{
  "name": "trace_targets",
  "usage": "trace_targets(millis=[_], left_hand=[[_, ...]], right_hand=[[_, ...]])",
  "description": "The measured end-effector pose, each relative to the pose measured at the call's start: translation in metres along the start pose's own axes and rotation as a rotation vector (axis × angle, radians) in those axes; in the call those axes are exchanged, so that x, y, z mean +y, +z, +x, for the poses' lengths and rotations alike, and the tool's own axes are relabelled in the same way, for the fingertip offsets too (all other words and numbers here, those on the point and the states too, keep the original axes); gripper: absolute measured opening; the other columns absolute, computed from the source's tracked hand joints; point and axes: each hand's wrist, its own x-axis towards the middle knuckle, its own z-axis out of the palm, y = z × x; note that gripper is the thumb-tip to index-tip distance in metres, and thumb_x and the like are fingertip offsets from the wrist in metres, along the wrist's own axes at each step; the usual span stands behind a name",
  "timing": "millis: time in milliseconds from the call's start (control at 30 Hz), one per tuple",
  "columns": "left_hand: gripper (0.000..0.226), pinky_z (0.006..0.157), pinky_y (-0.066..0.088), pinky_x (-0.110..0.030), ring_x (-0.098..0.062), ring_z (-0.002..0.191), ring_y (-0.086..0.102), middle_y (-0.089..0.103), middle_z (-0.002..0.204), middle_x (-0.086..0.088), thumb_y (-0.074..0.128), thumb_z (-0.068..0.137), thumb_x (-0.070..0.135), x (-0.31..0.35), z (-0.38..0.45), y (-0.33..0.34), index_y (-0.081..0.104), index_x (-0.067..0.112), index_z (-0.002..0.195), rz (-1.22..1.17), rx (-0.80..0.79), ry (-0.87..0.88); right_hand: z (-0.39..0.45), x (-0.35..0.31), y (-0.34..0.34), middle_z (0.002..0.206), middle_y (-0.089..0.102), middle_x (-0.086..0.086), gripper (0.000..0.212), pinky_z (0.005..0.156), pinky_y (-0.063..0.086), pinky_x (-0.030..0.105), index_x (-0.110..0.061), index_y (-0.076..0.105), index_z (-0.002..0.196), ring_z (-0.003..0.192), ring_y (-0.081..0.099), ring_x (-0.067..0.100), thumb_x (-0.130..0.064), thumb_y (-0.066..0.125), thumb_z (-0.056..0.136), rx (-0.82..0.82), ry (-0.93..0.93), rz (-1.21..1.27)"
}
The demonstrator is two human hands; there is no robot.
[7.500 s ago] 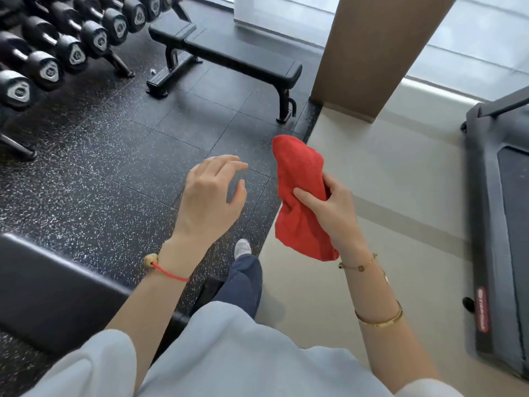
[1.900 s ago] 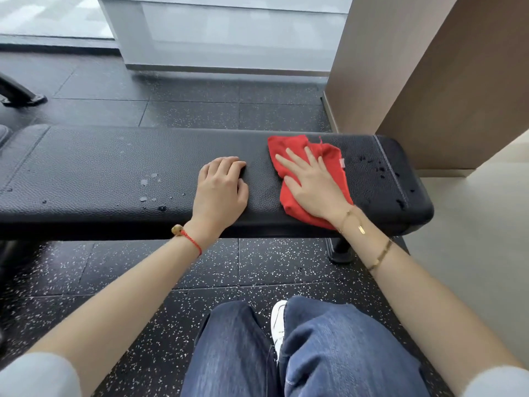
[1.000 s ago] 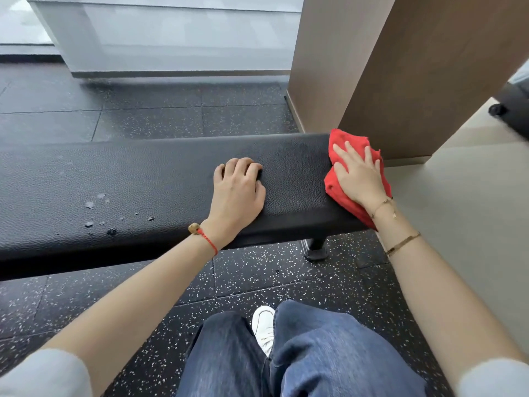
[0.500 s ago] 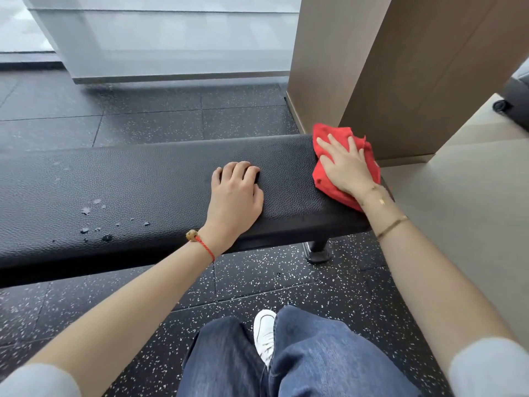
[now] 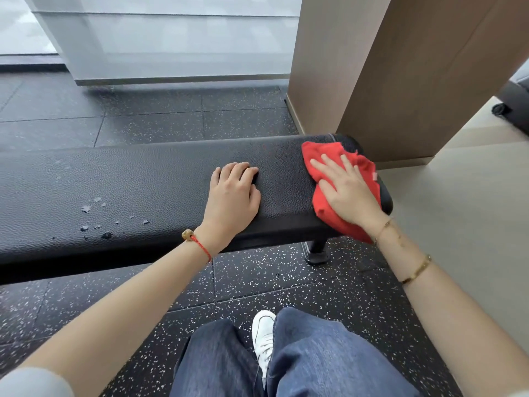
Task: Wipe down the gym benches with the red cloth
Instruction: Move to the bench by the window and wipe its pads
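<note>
A long black padded gym bench (image 5: 148,181) runs across the view in front of me. The red cloth (image 5: 323,156) lies spread on its right end, partly draped over the near edge. My right hand (image 5: 346,190) presses flat on the cloth with straight, spread fingers. My left hand (image 5: 233,193) rests palm down on the bare pad to the cloth's left, fingertips bent against the surface and holding nothing. Several water droplets (image 5: 94,216) sit on the pad further left.
A brown wooden pillar (image 5: 400,67) stands close behind the bench's right end. A white glass partition (image 5: 171,38) runs along the back. The bench leg (image 5: 316,250) stands on speckled black rubber flooring. Beige floor lies to the right, with a dark machine (image 5: 512,101) at the edge.
My right hand has slid the cloth around on the bench's right end, from over the end edge back onto the pad. My left hand has stayed where it was.
</note>
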Motion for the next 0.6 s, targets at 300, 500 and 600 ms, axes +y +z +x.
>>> trace_targets(millis=[300, 500, 600], left_hand=[[0.037, 0.112, 0.031, -0.045, -0.027, 0.125, 0.049, 0.059, 0.130, -0.005, 0.045, 0.091, 0.022, 0.002, 0.001, -0.001, 0.061, 0.013, 0.123, 0.023, -0.005, -0.003], [0.038, 0.115, 0.028, -0.046, -0.027, 0.129, 0.046, 0.057, 0.134, -0.005, 0.045, 0.093, 0.021, 0.001, 0.000, -0.002, 0.059, 0.013, 0.127, 0.003, -0.018, 0.003], [0.038, 0.116, 0.027, -0.046, -0.026, 0.131, 0.045, 0.056, 0.136, -0.004, 0.044, 0.093, 0.022, 0.002, 0.001, -0.003, 0.058, 0.014, 0.128, 0.008, -0.027, -0.003]], right_hand=[[0.035, -0.023, 0.005, 0.161, 0.019, -0.007, 0.050, 0.122, -0.001, 0.050, -0.037, 0.031, 0.149, 0.150, 0.003, 0.030, -0.030, 0.035, 0.100, -0.008, 0.040, -0.034], [-0.025, 0.003, 0.001, 0.159, 0.023, -0.010, 0.049, 0.122, 0.002, 0.046, -0.039, 0.033, 0.147, 0.150, 0.006, 0.027, -0.030, 0.038, 0.100, 0.057, 0.043, -0.013], [-0.005, 0.019, -0.005, 0.160, 0.021, -0.008, 0.048, 0.122, 0.002, 0.047, -0.037, 0.033, 0.148, 0.150, 0.005, 0.029, -0.030, 0.035, 0.100, 0.061, 0.136, -0.009]])
